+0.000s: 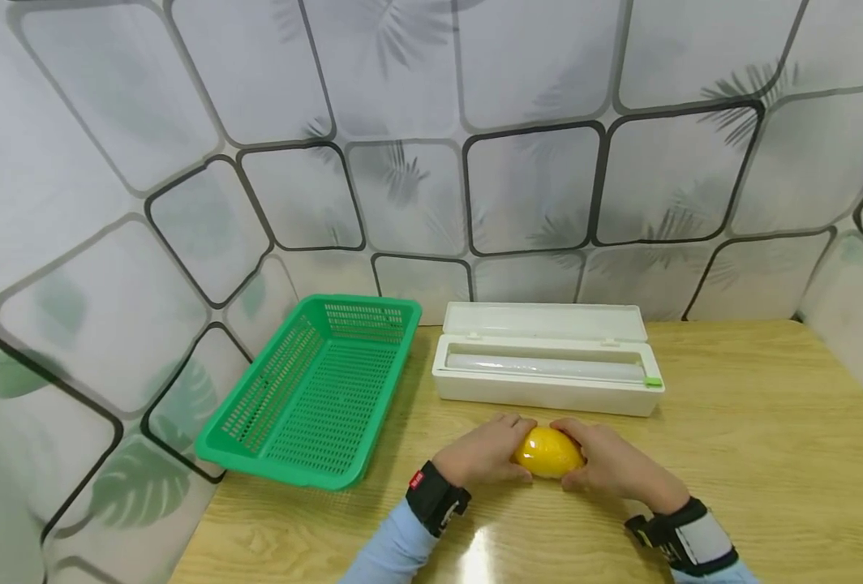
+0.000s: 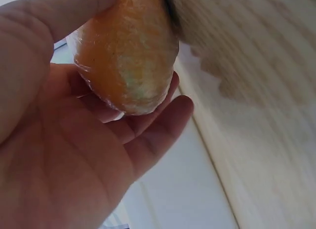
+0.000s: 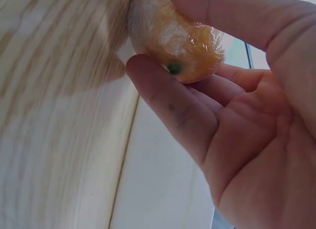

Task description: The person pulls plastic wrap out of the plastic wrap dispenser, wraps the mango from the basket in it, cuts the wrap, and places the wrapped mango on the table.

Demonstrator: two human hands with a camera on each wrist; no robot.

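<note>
A yellow oval fruit (image 1: 548, 453), wrapped in shiny cling film, is low over the wooden table in front of the white box. My left hand (image 1: 485, 451) holds its left end, thumb on the near side and fingers on the far side. From the other side my right hand (image 1: 614, 461) grips the right end in the same way. Creased film shows on the fruit (image 2: 128, 56) in the left wrist view. A small dark green spot marks the end of the fruit (image 3: 180, 46) in the right wrist view.
Just beyond the hands stands a white cling film dispenser (image 1: 548, 392), its lid (image 1: 544, 322) raised, with a film roll (image 1: 544, 367) inside and a green slider (image 1: 653, 382) at the right. A green plastic basket (image 1: 285, 470) stands on the left. Patterned cloth (image 1: 417, 195) hangs behind the table.
</note>
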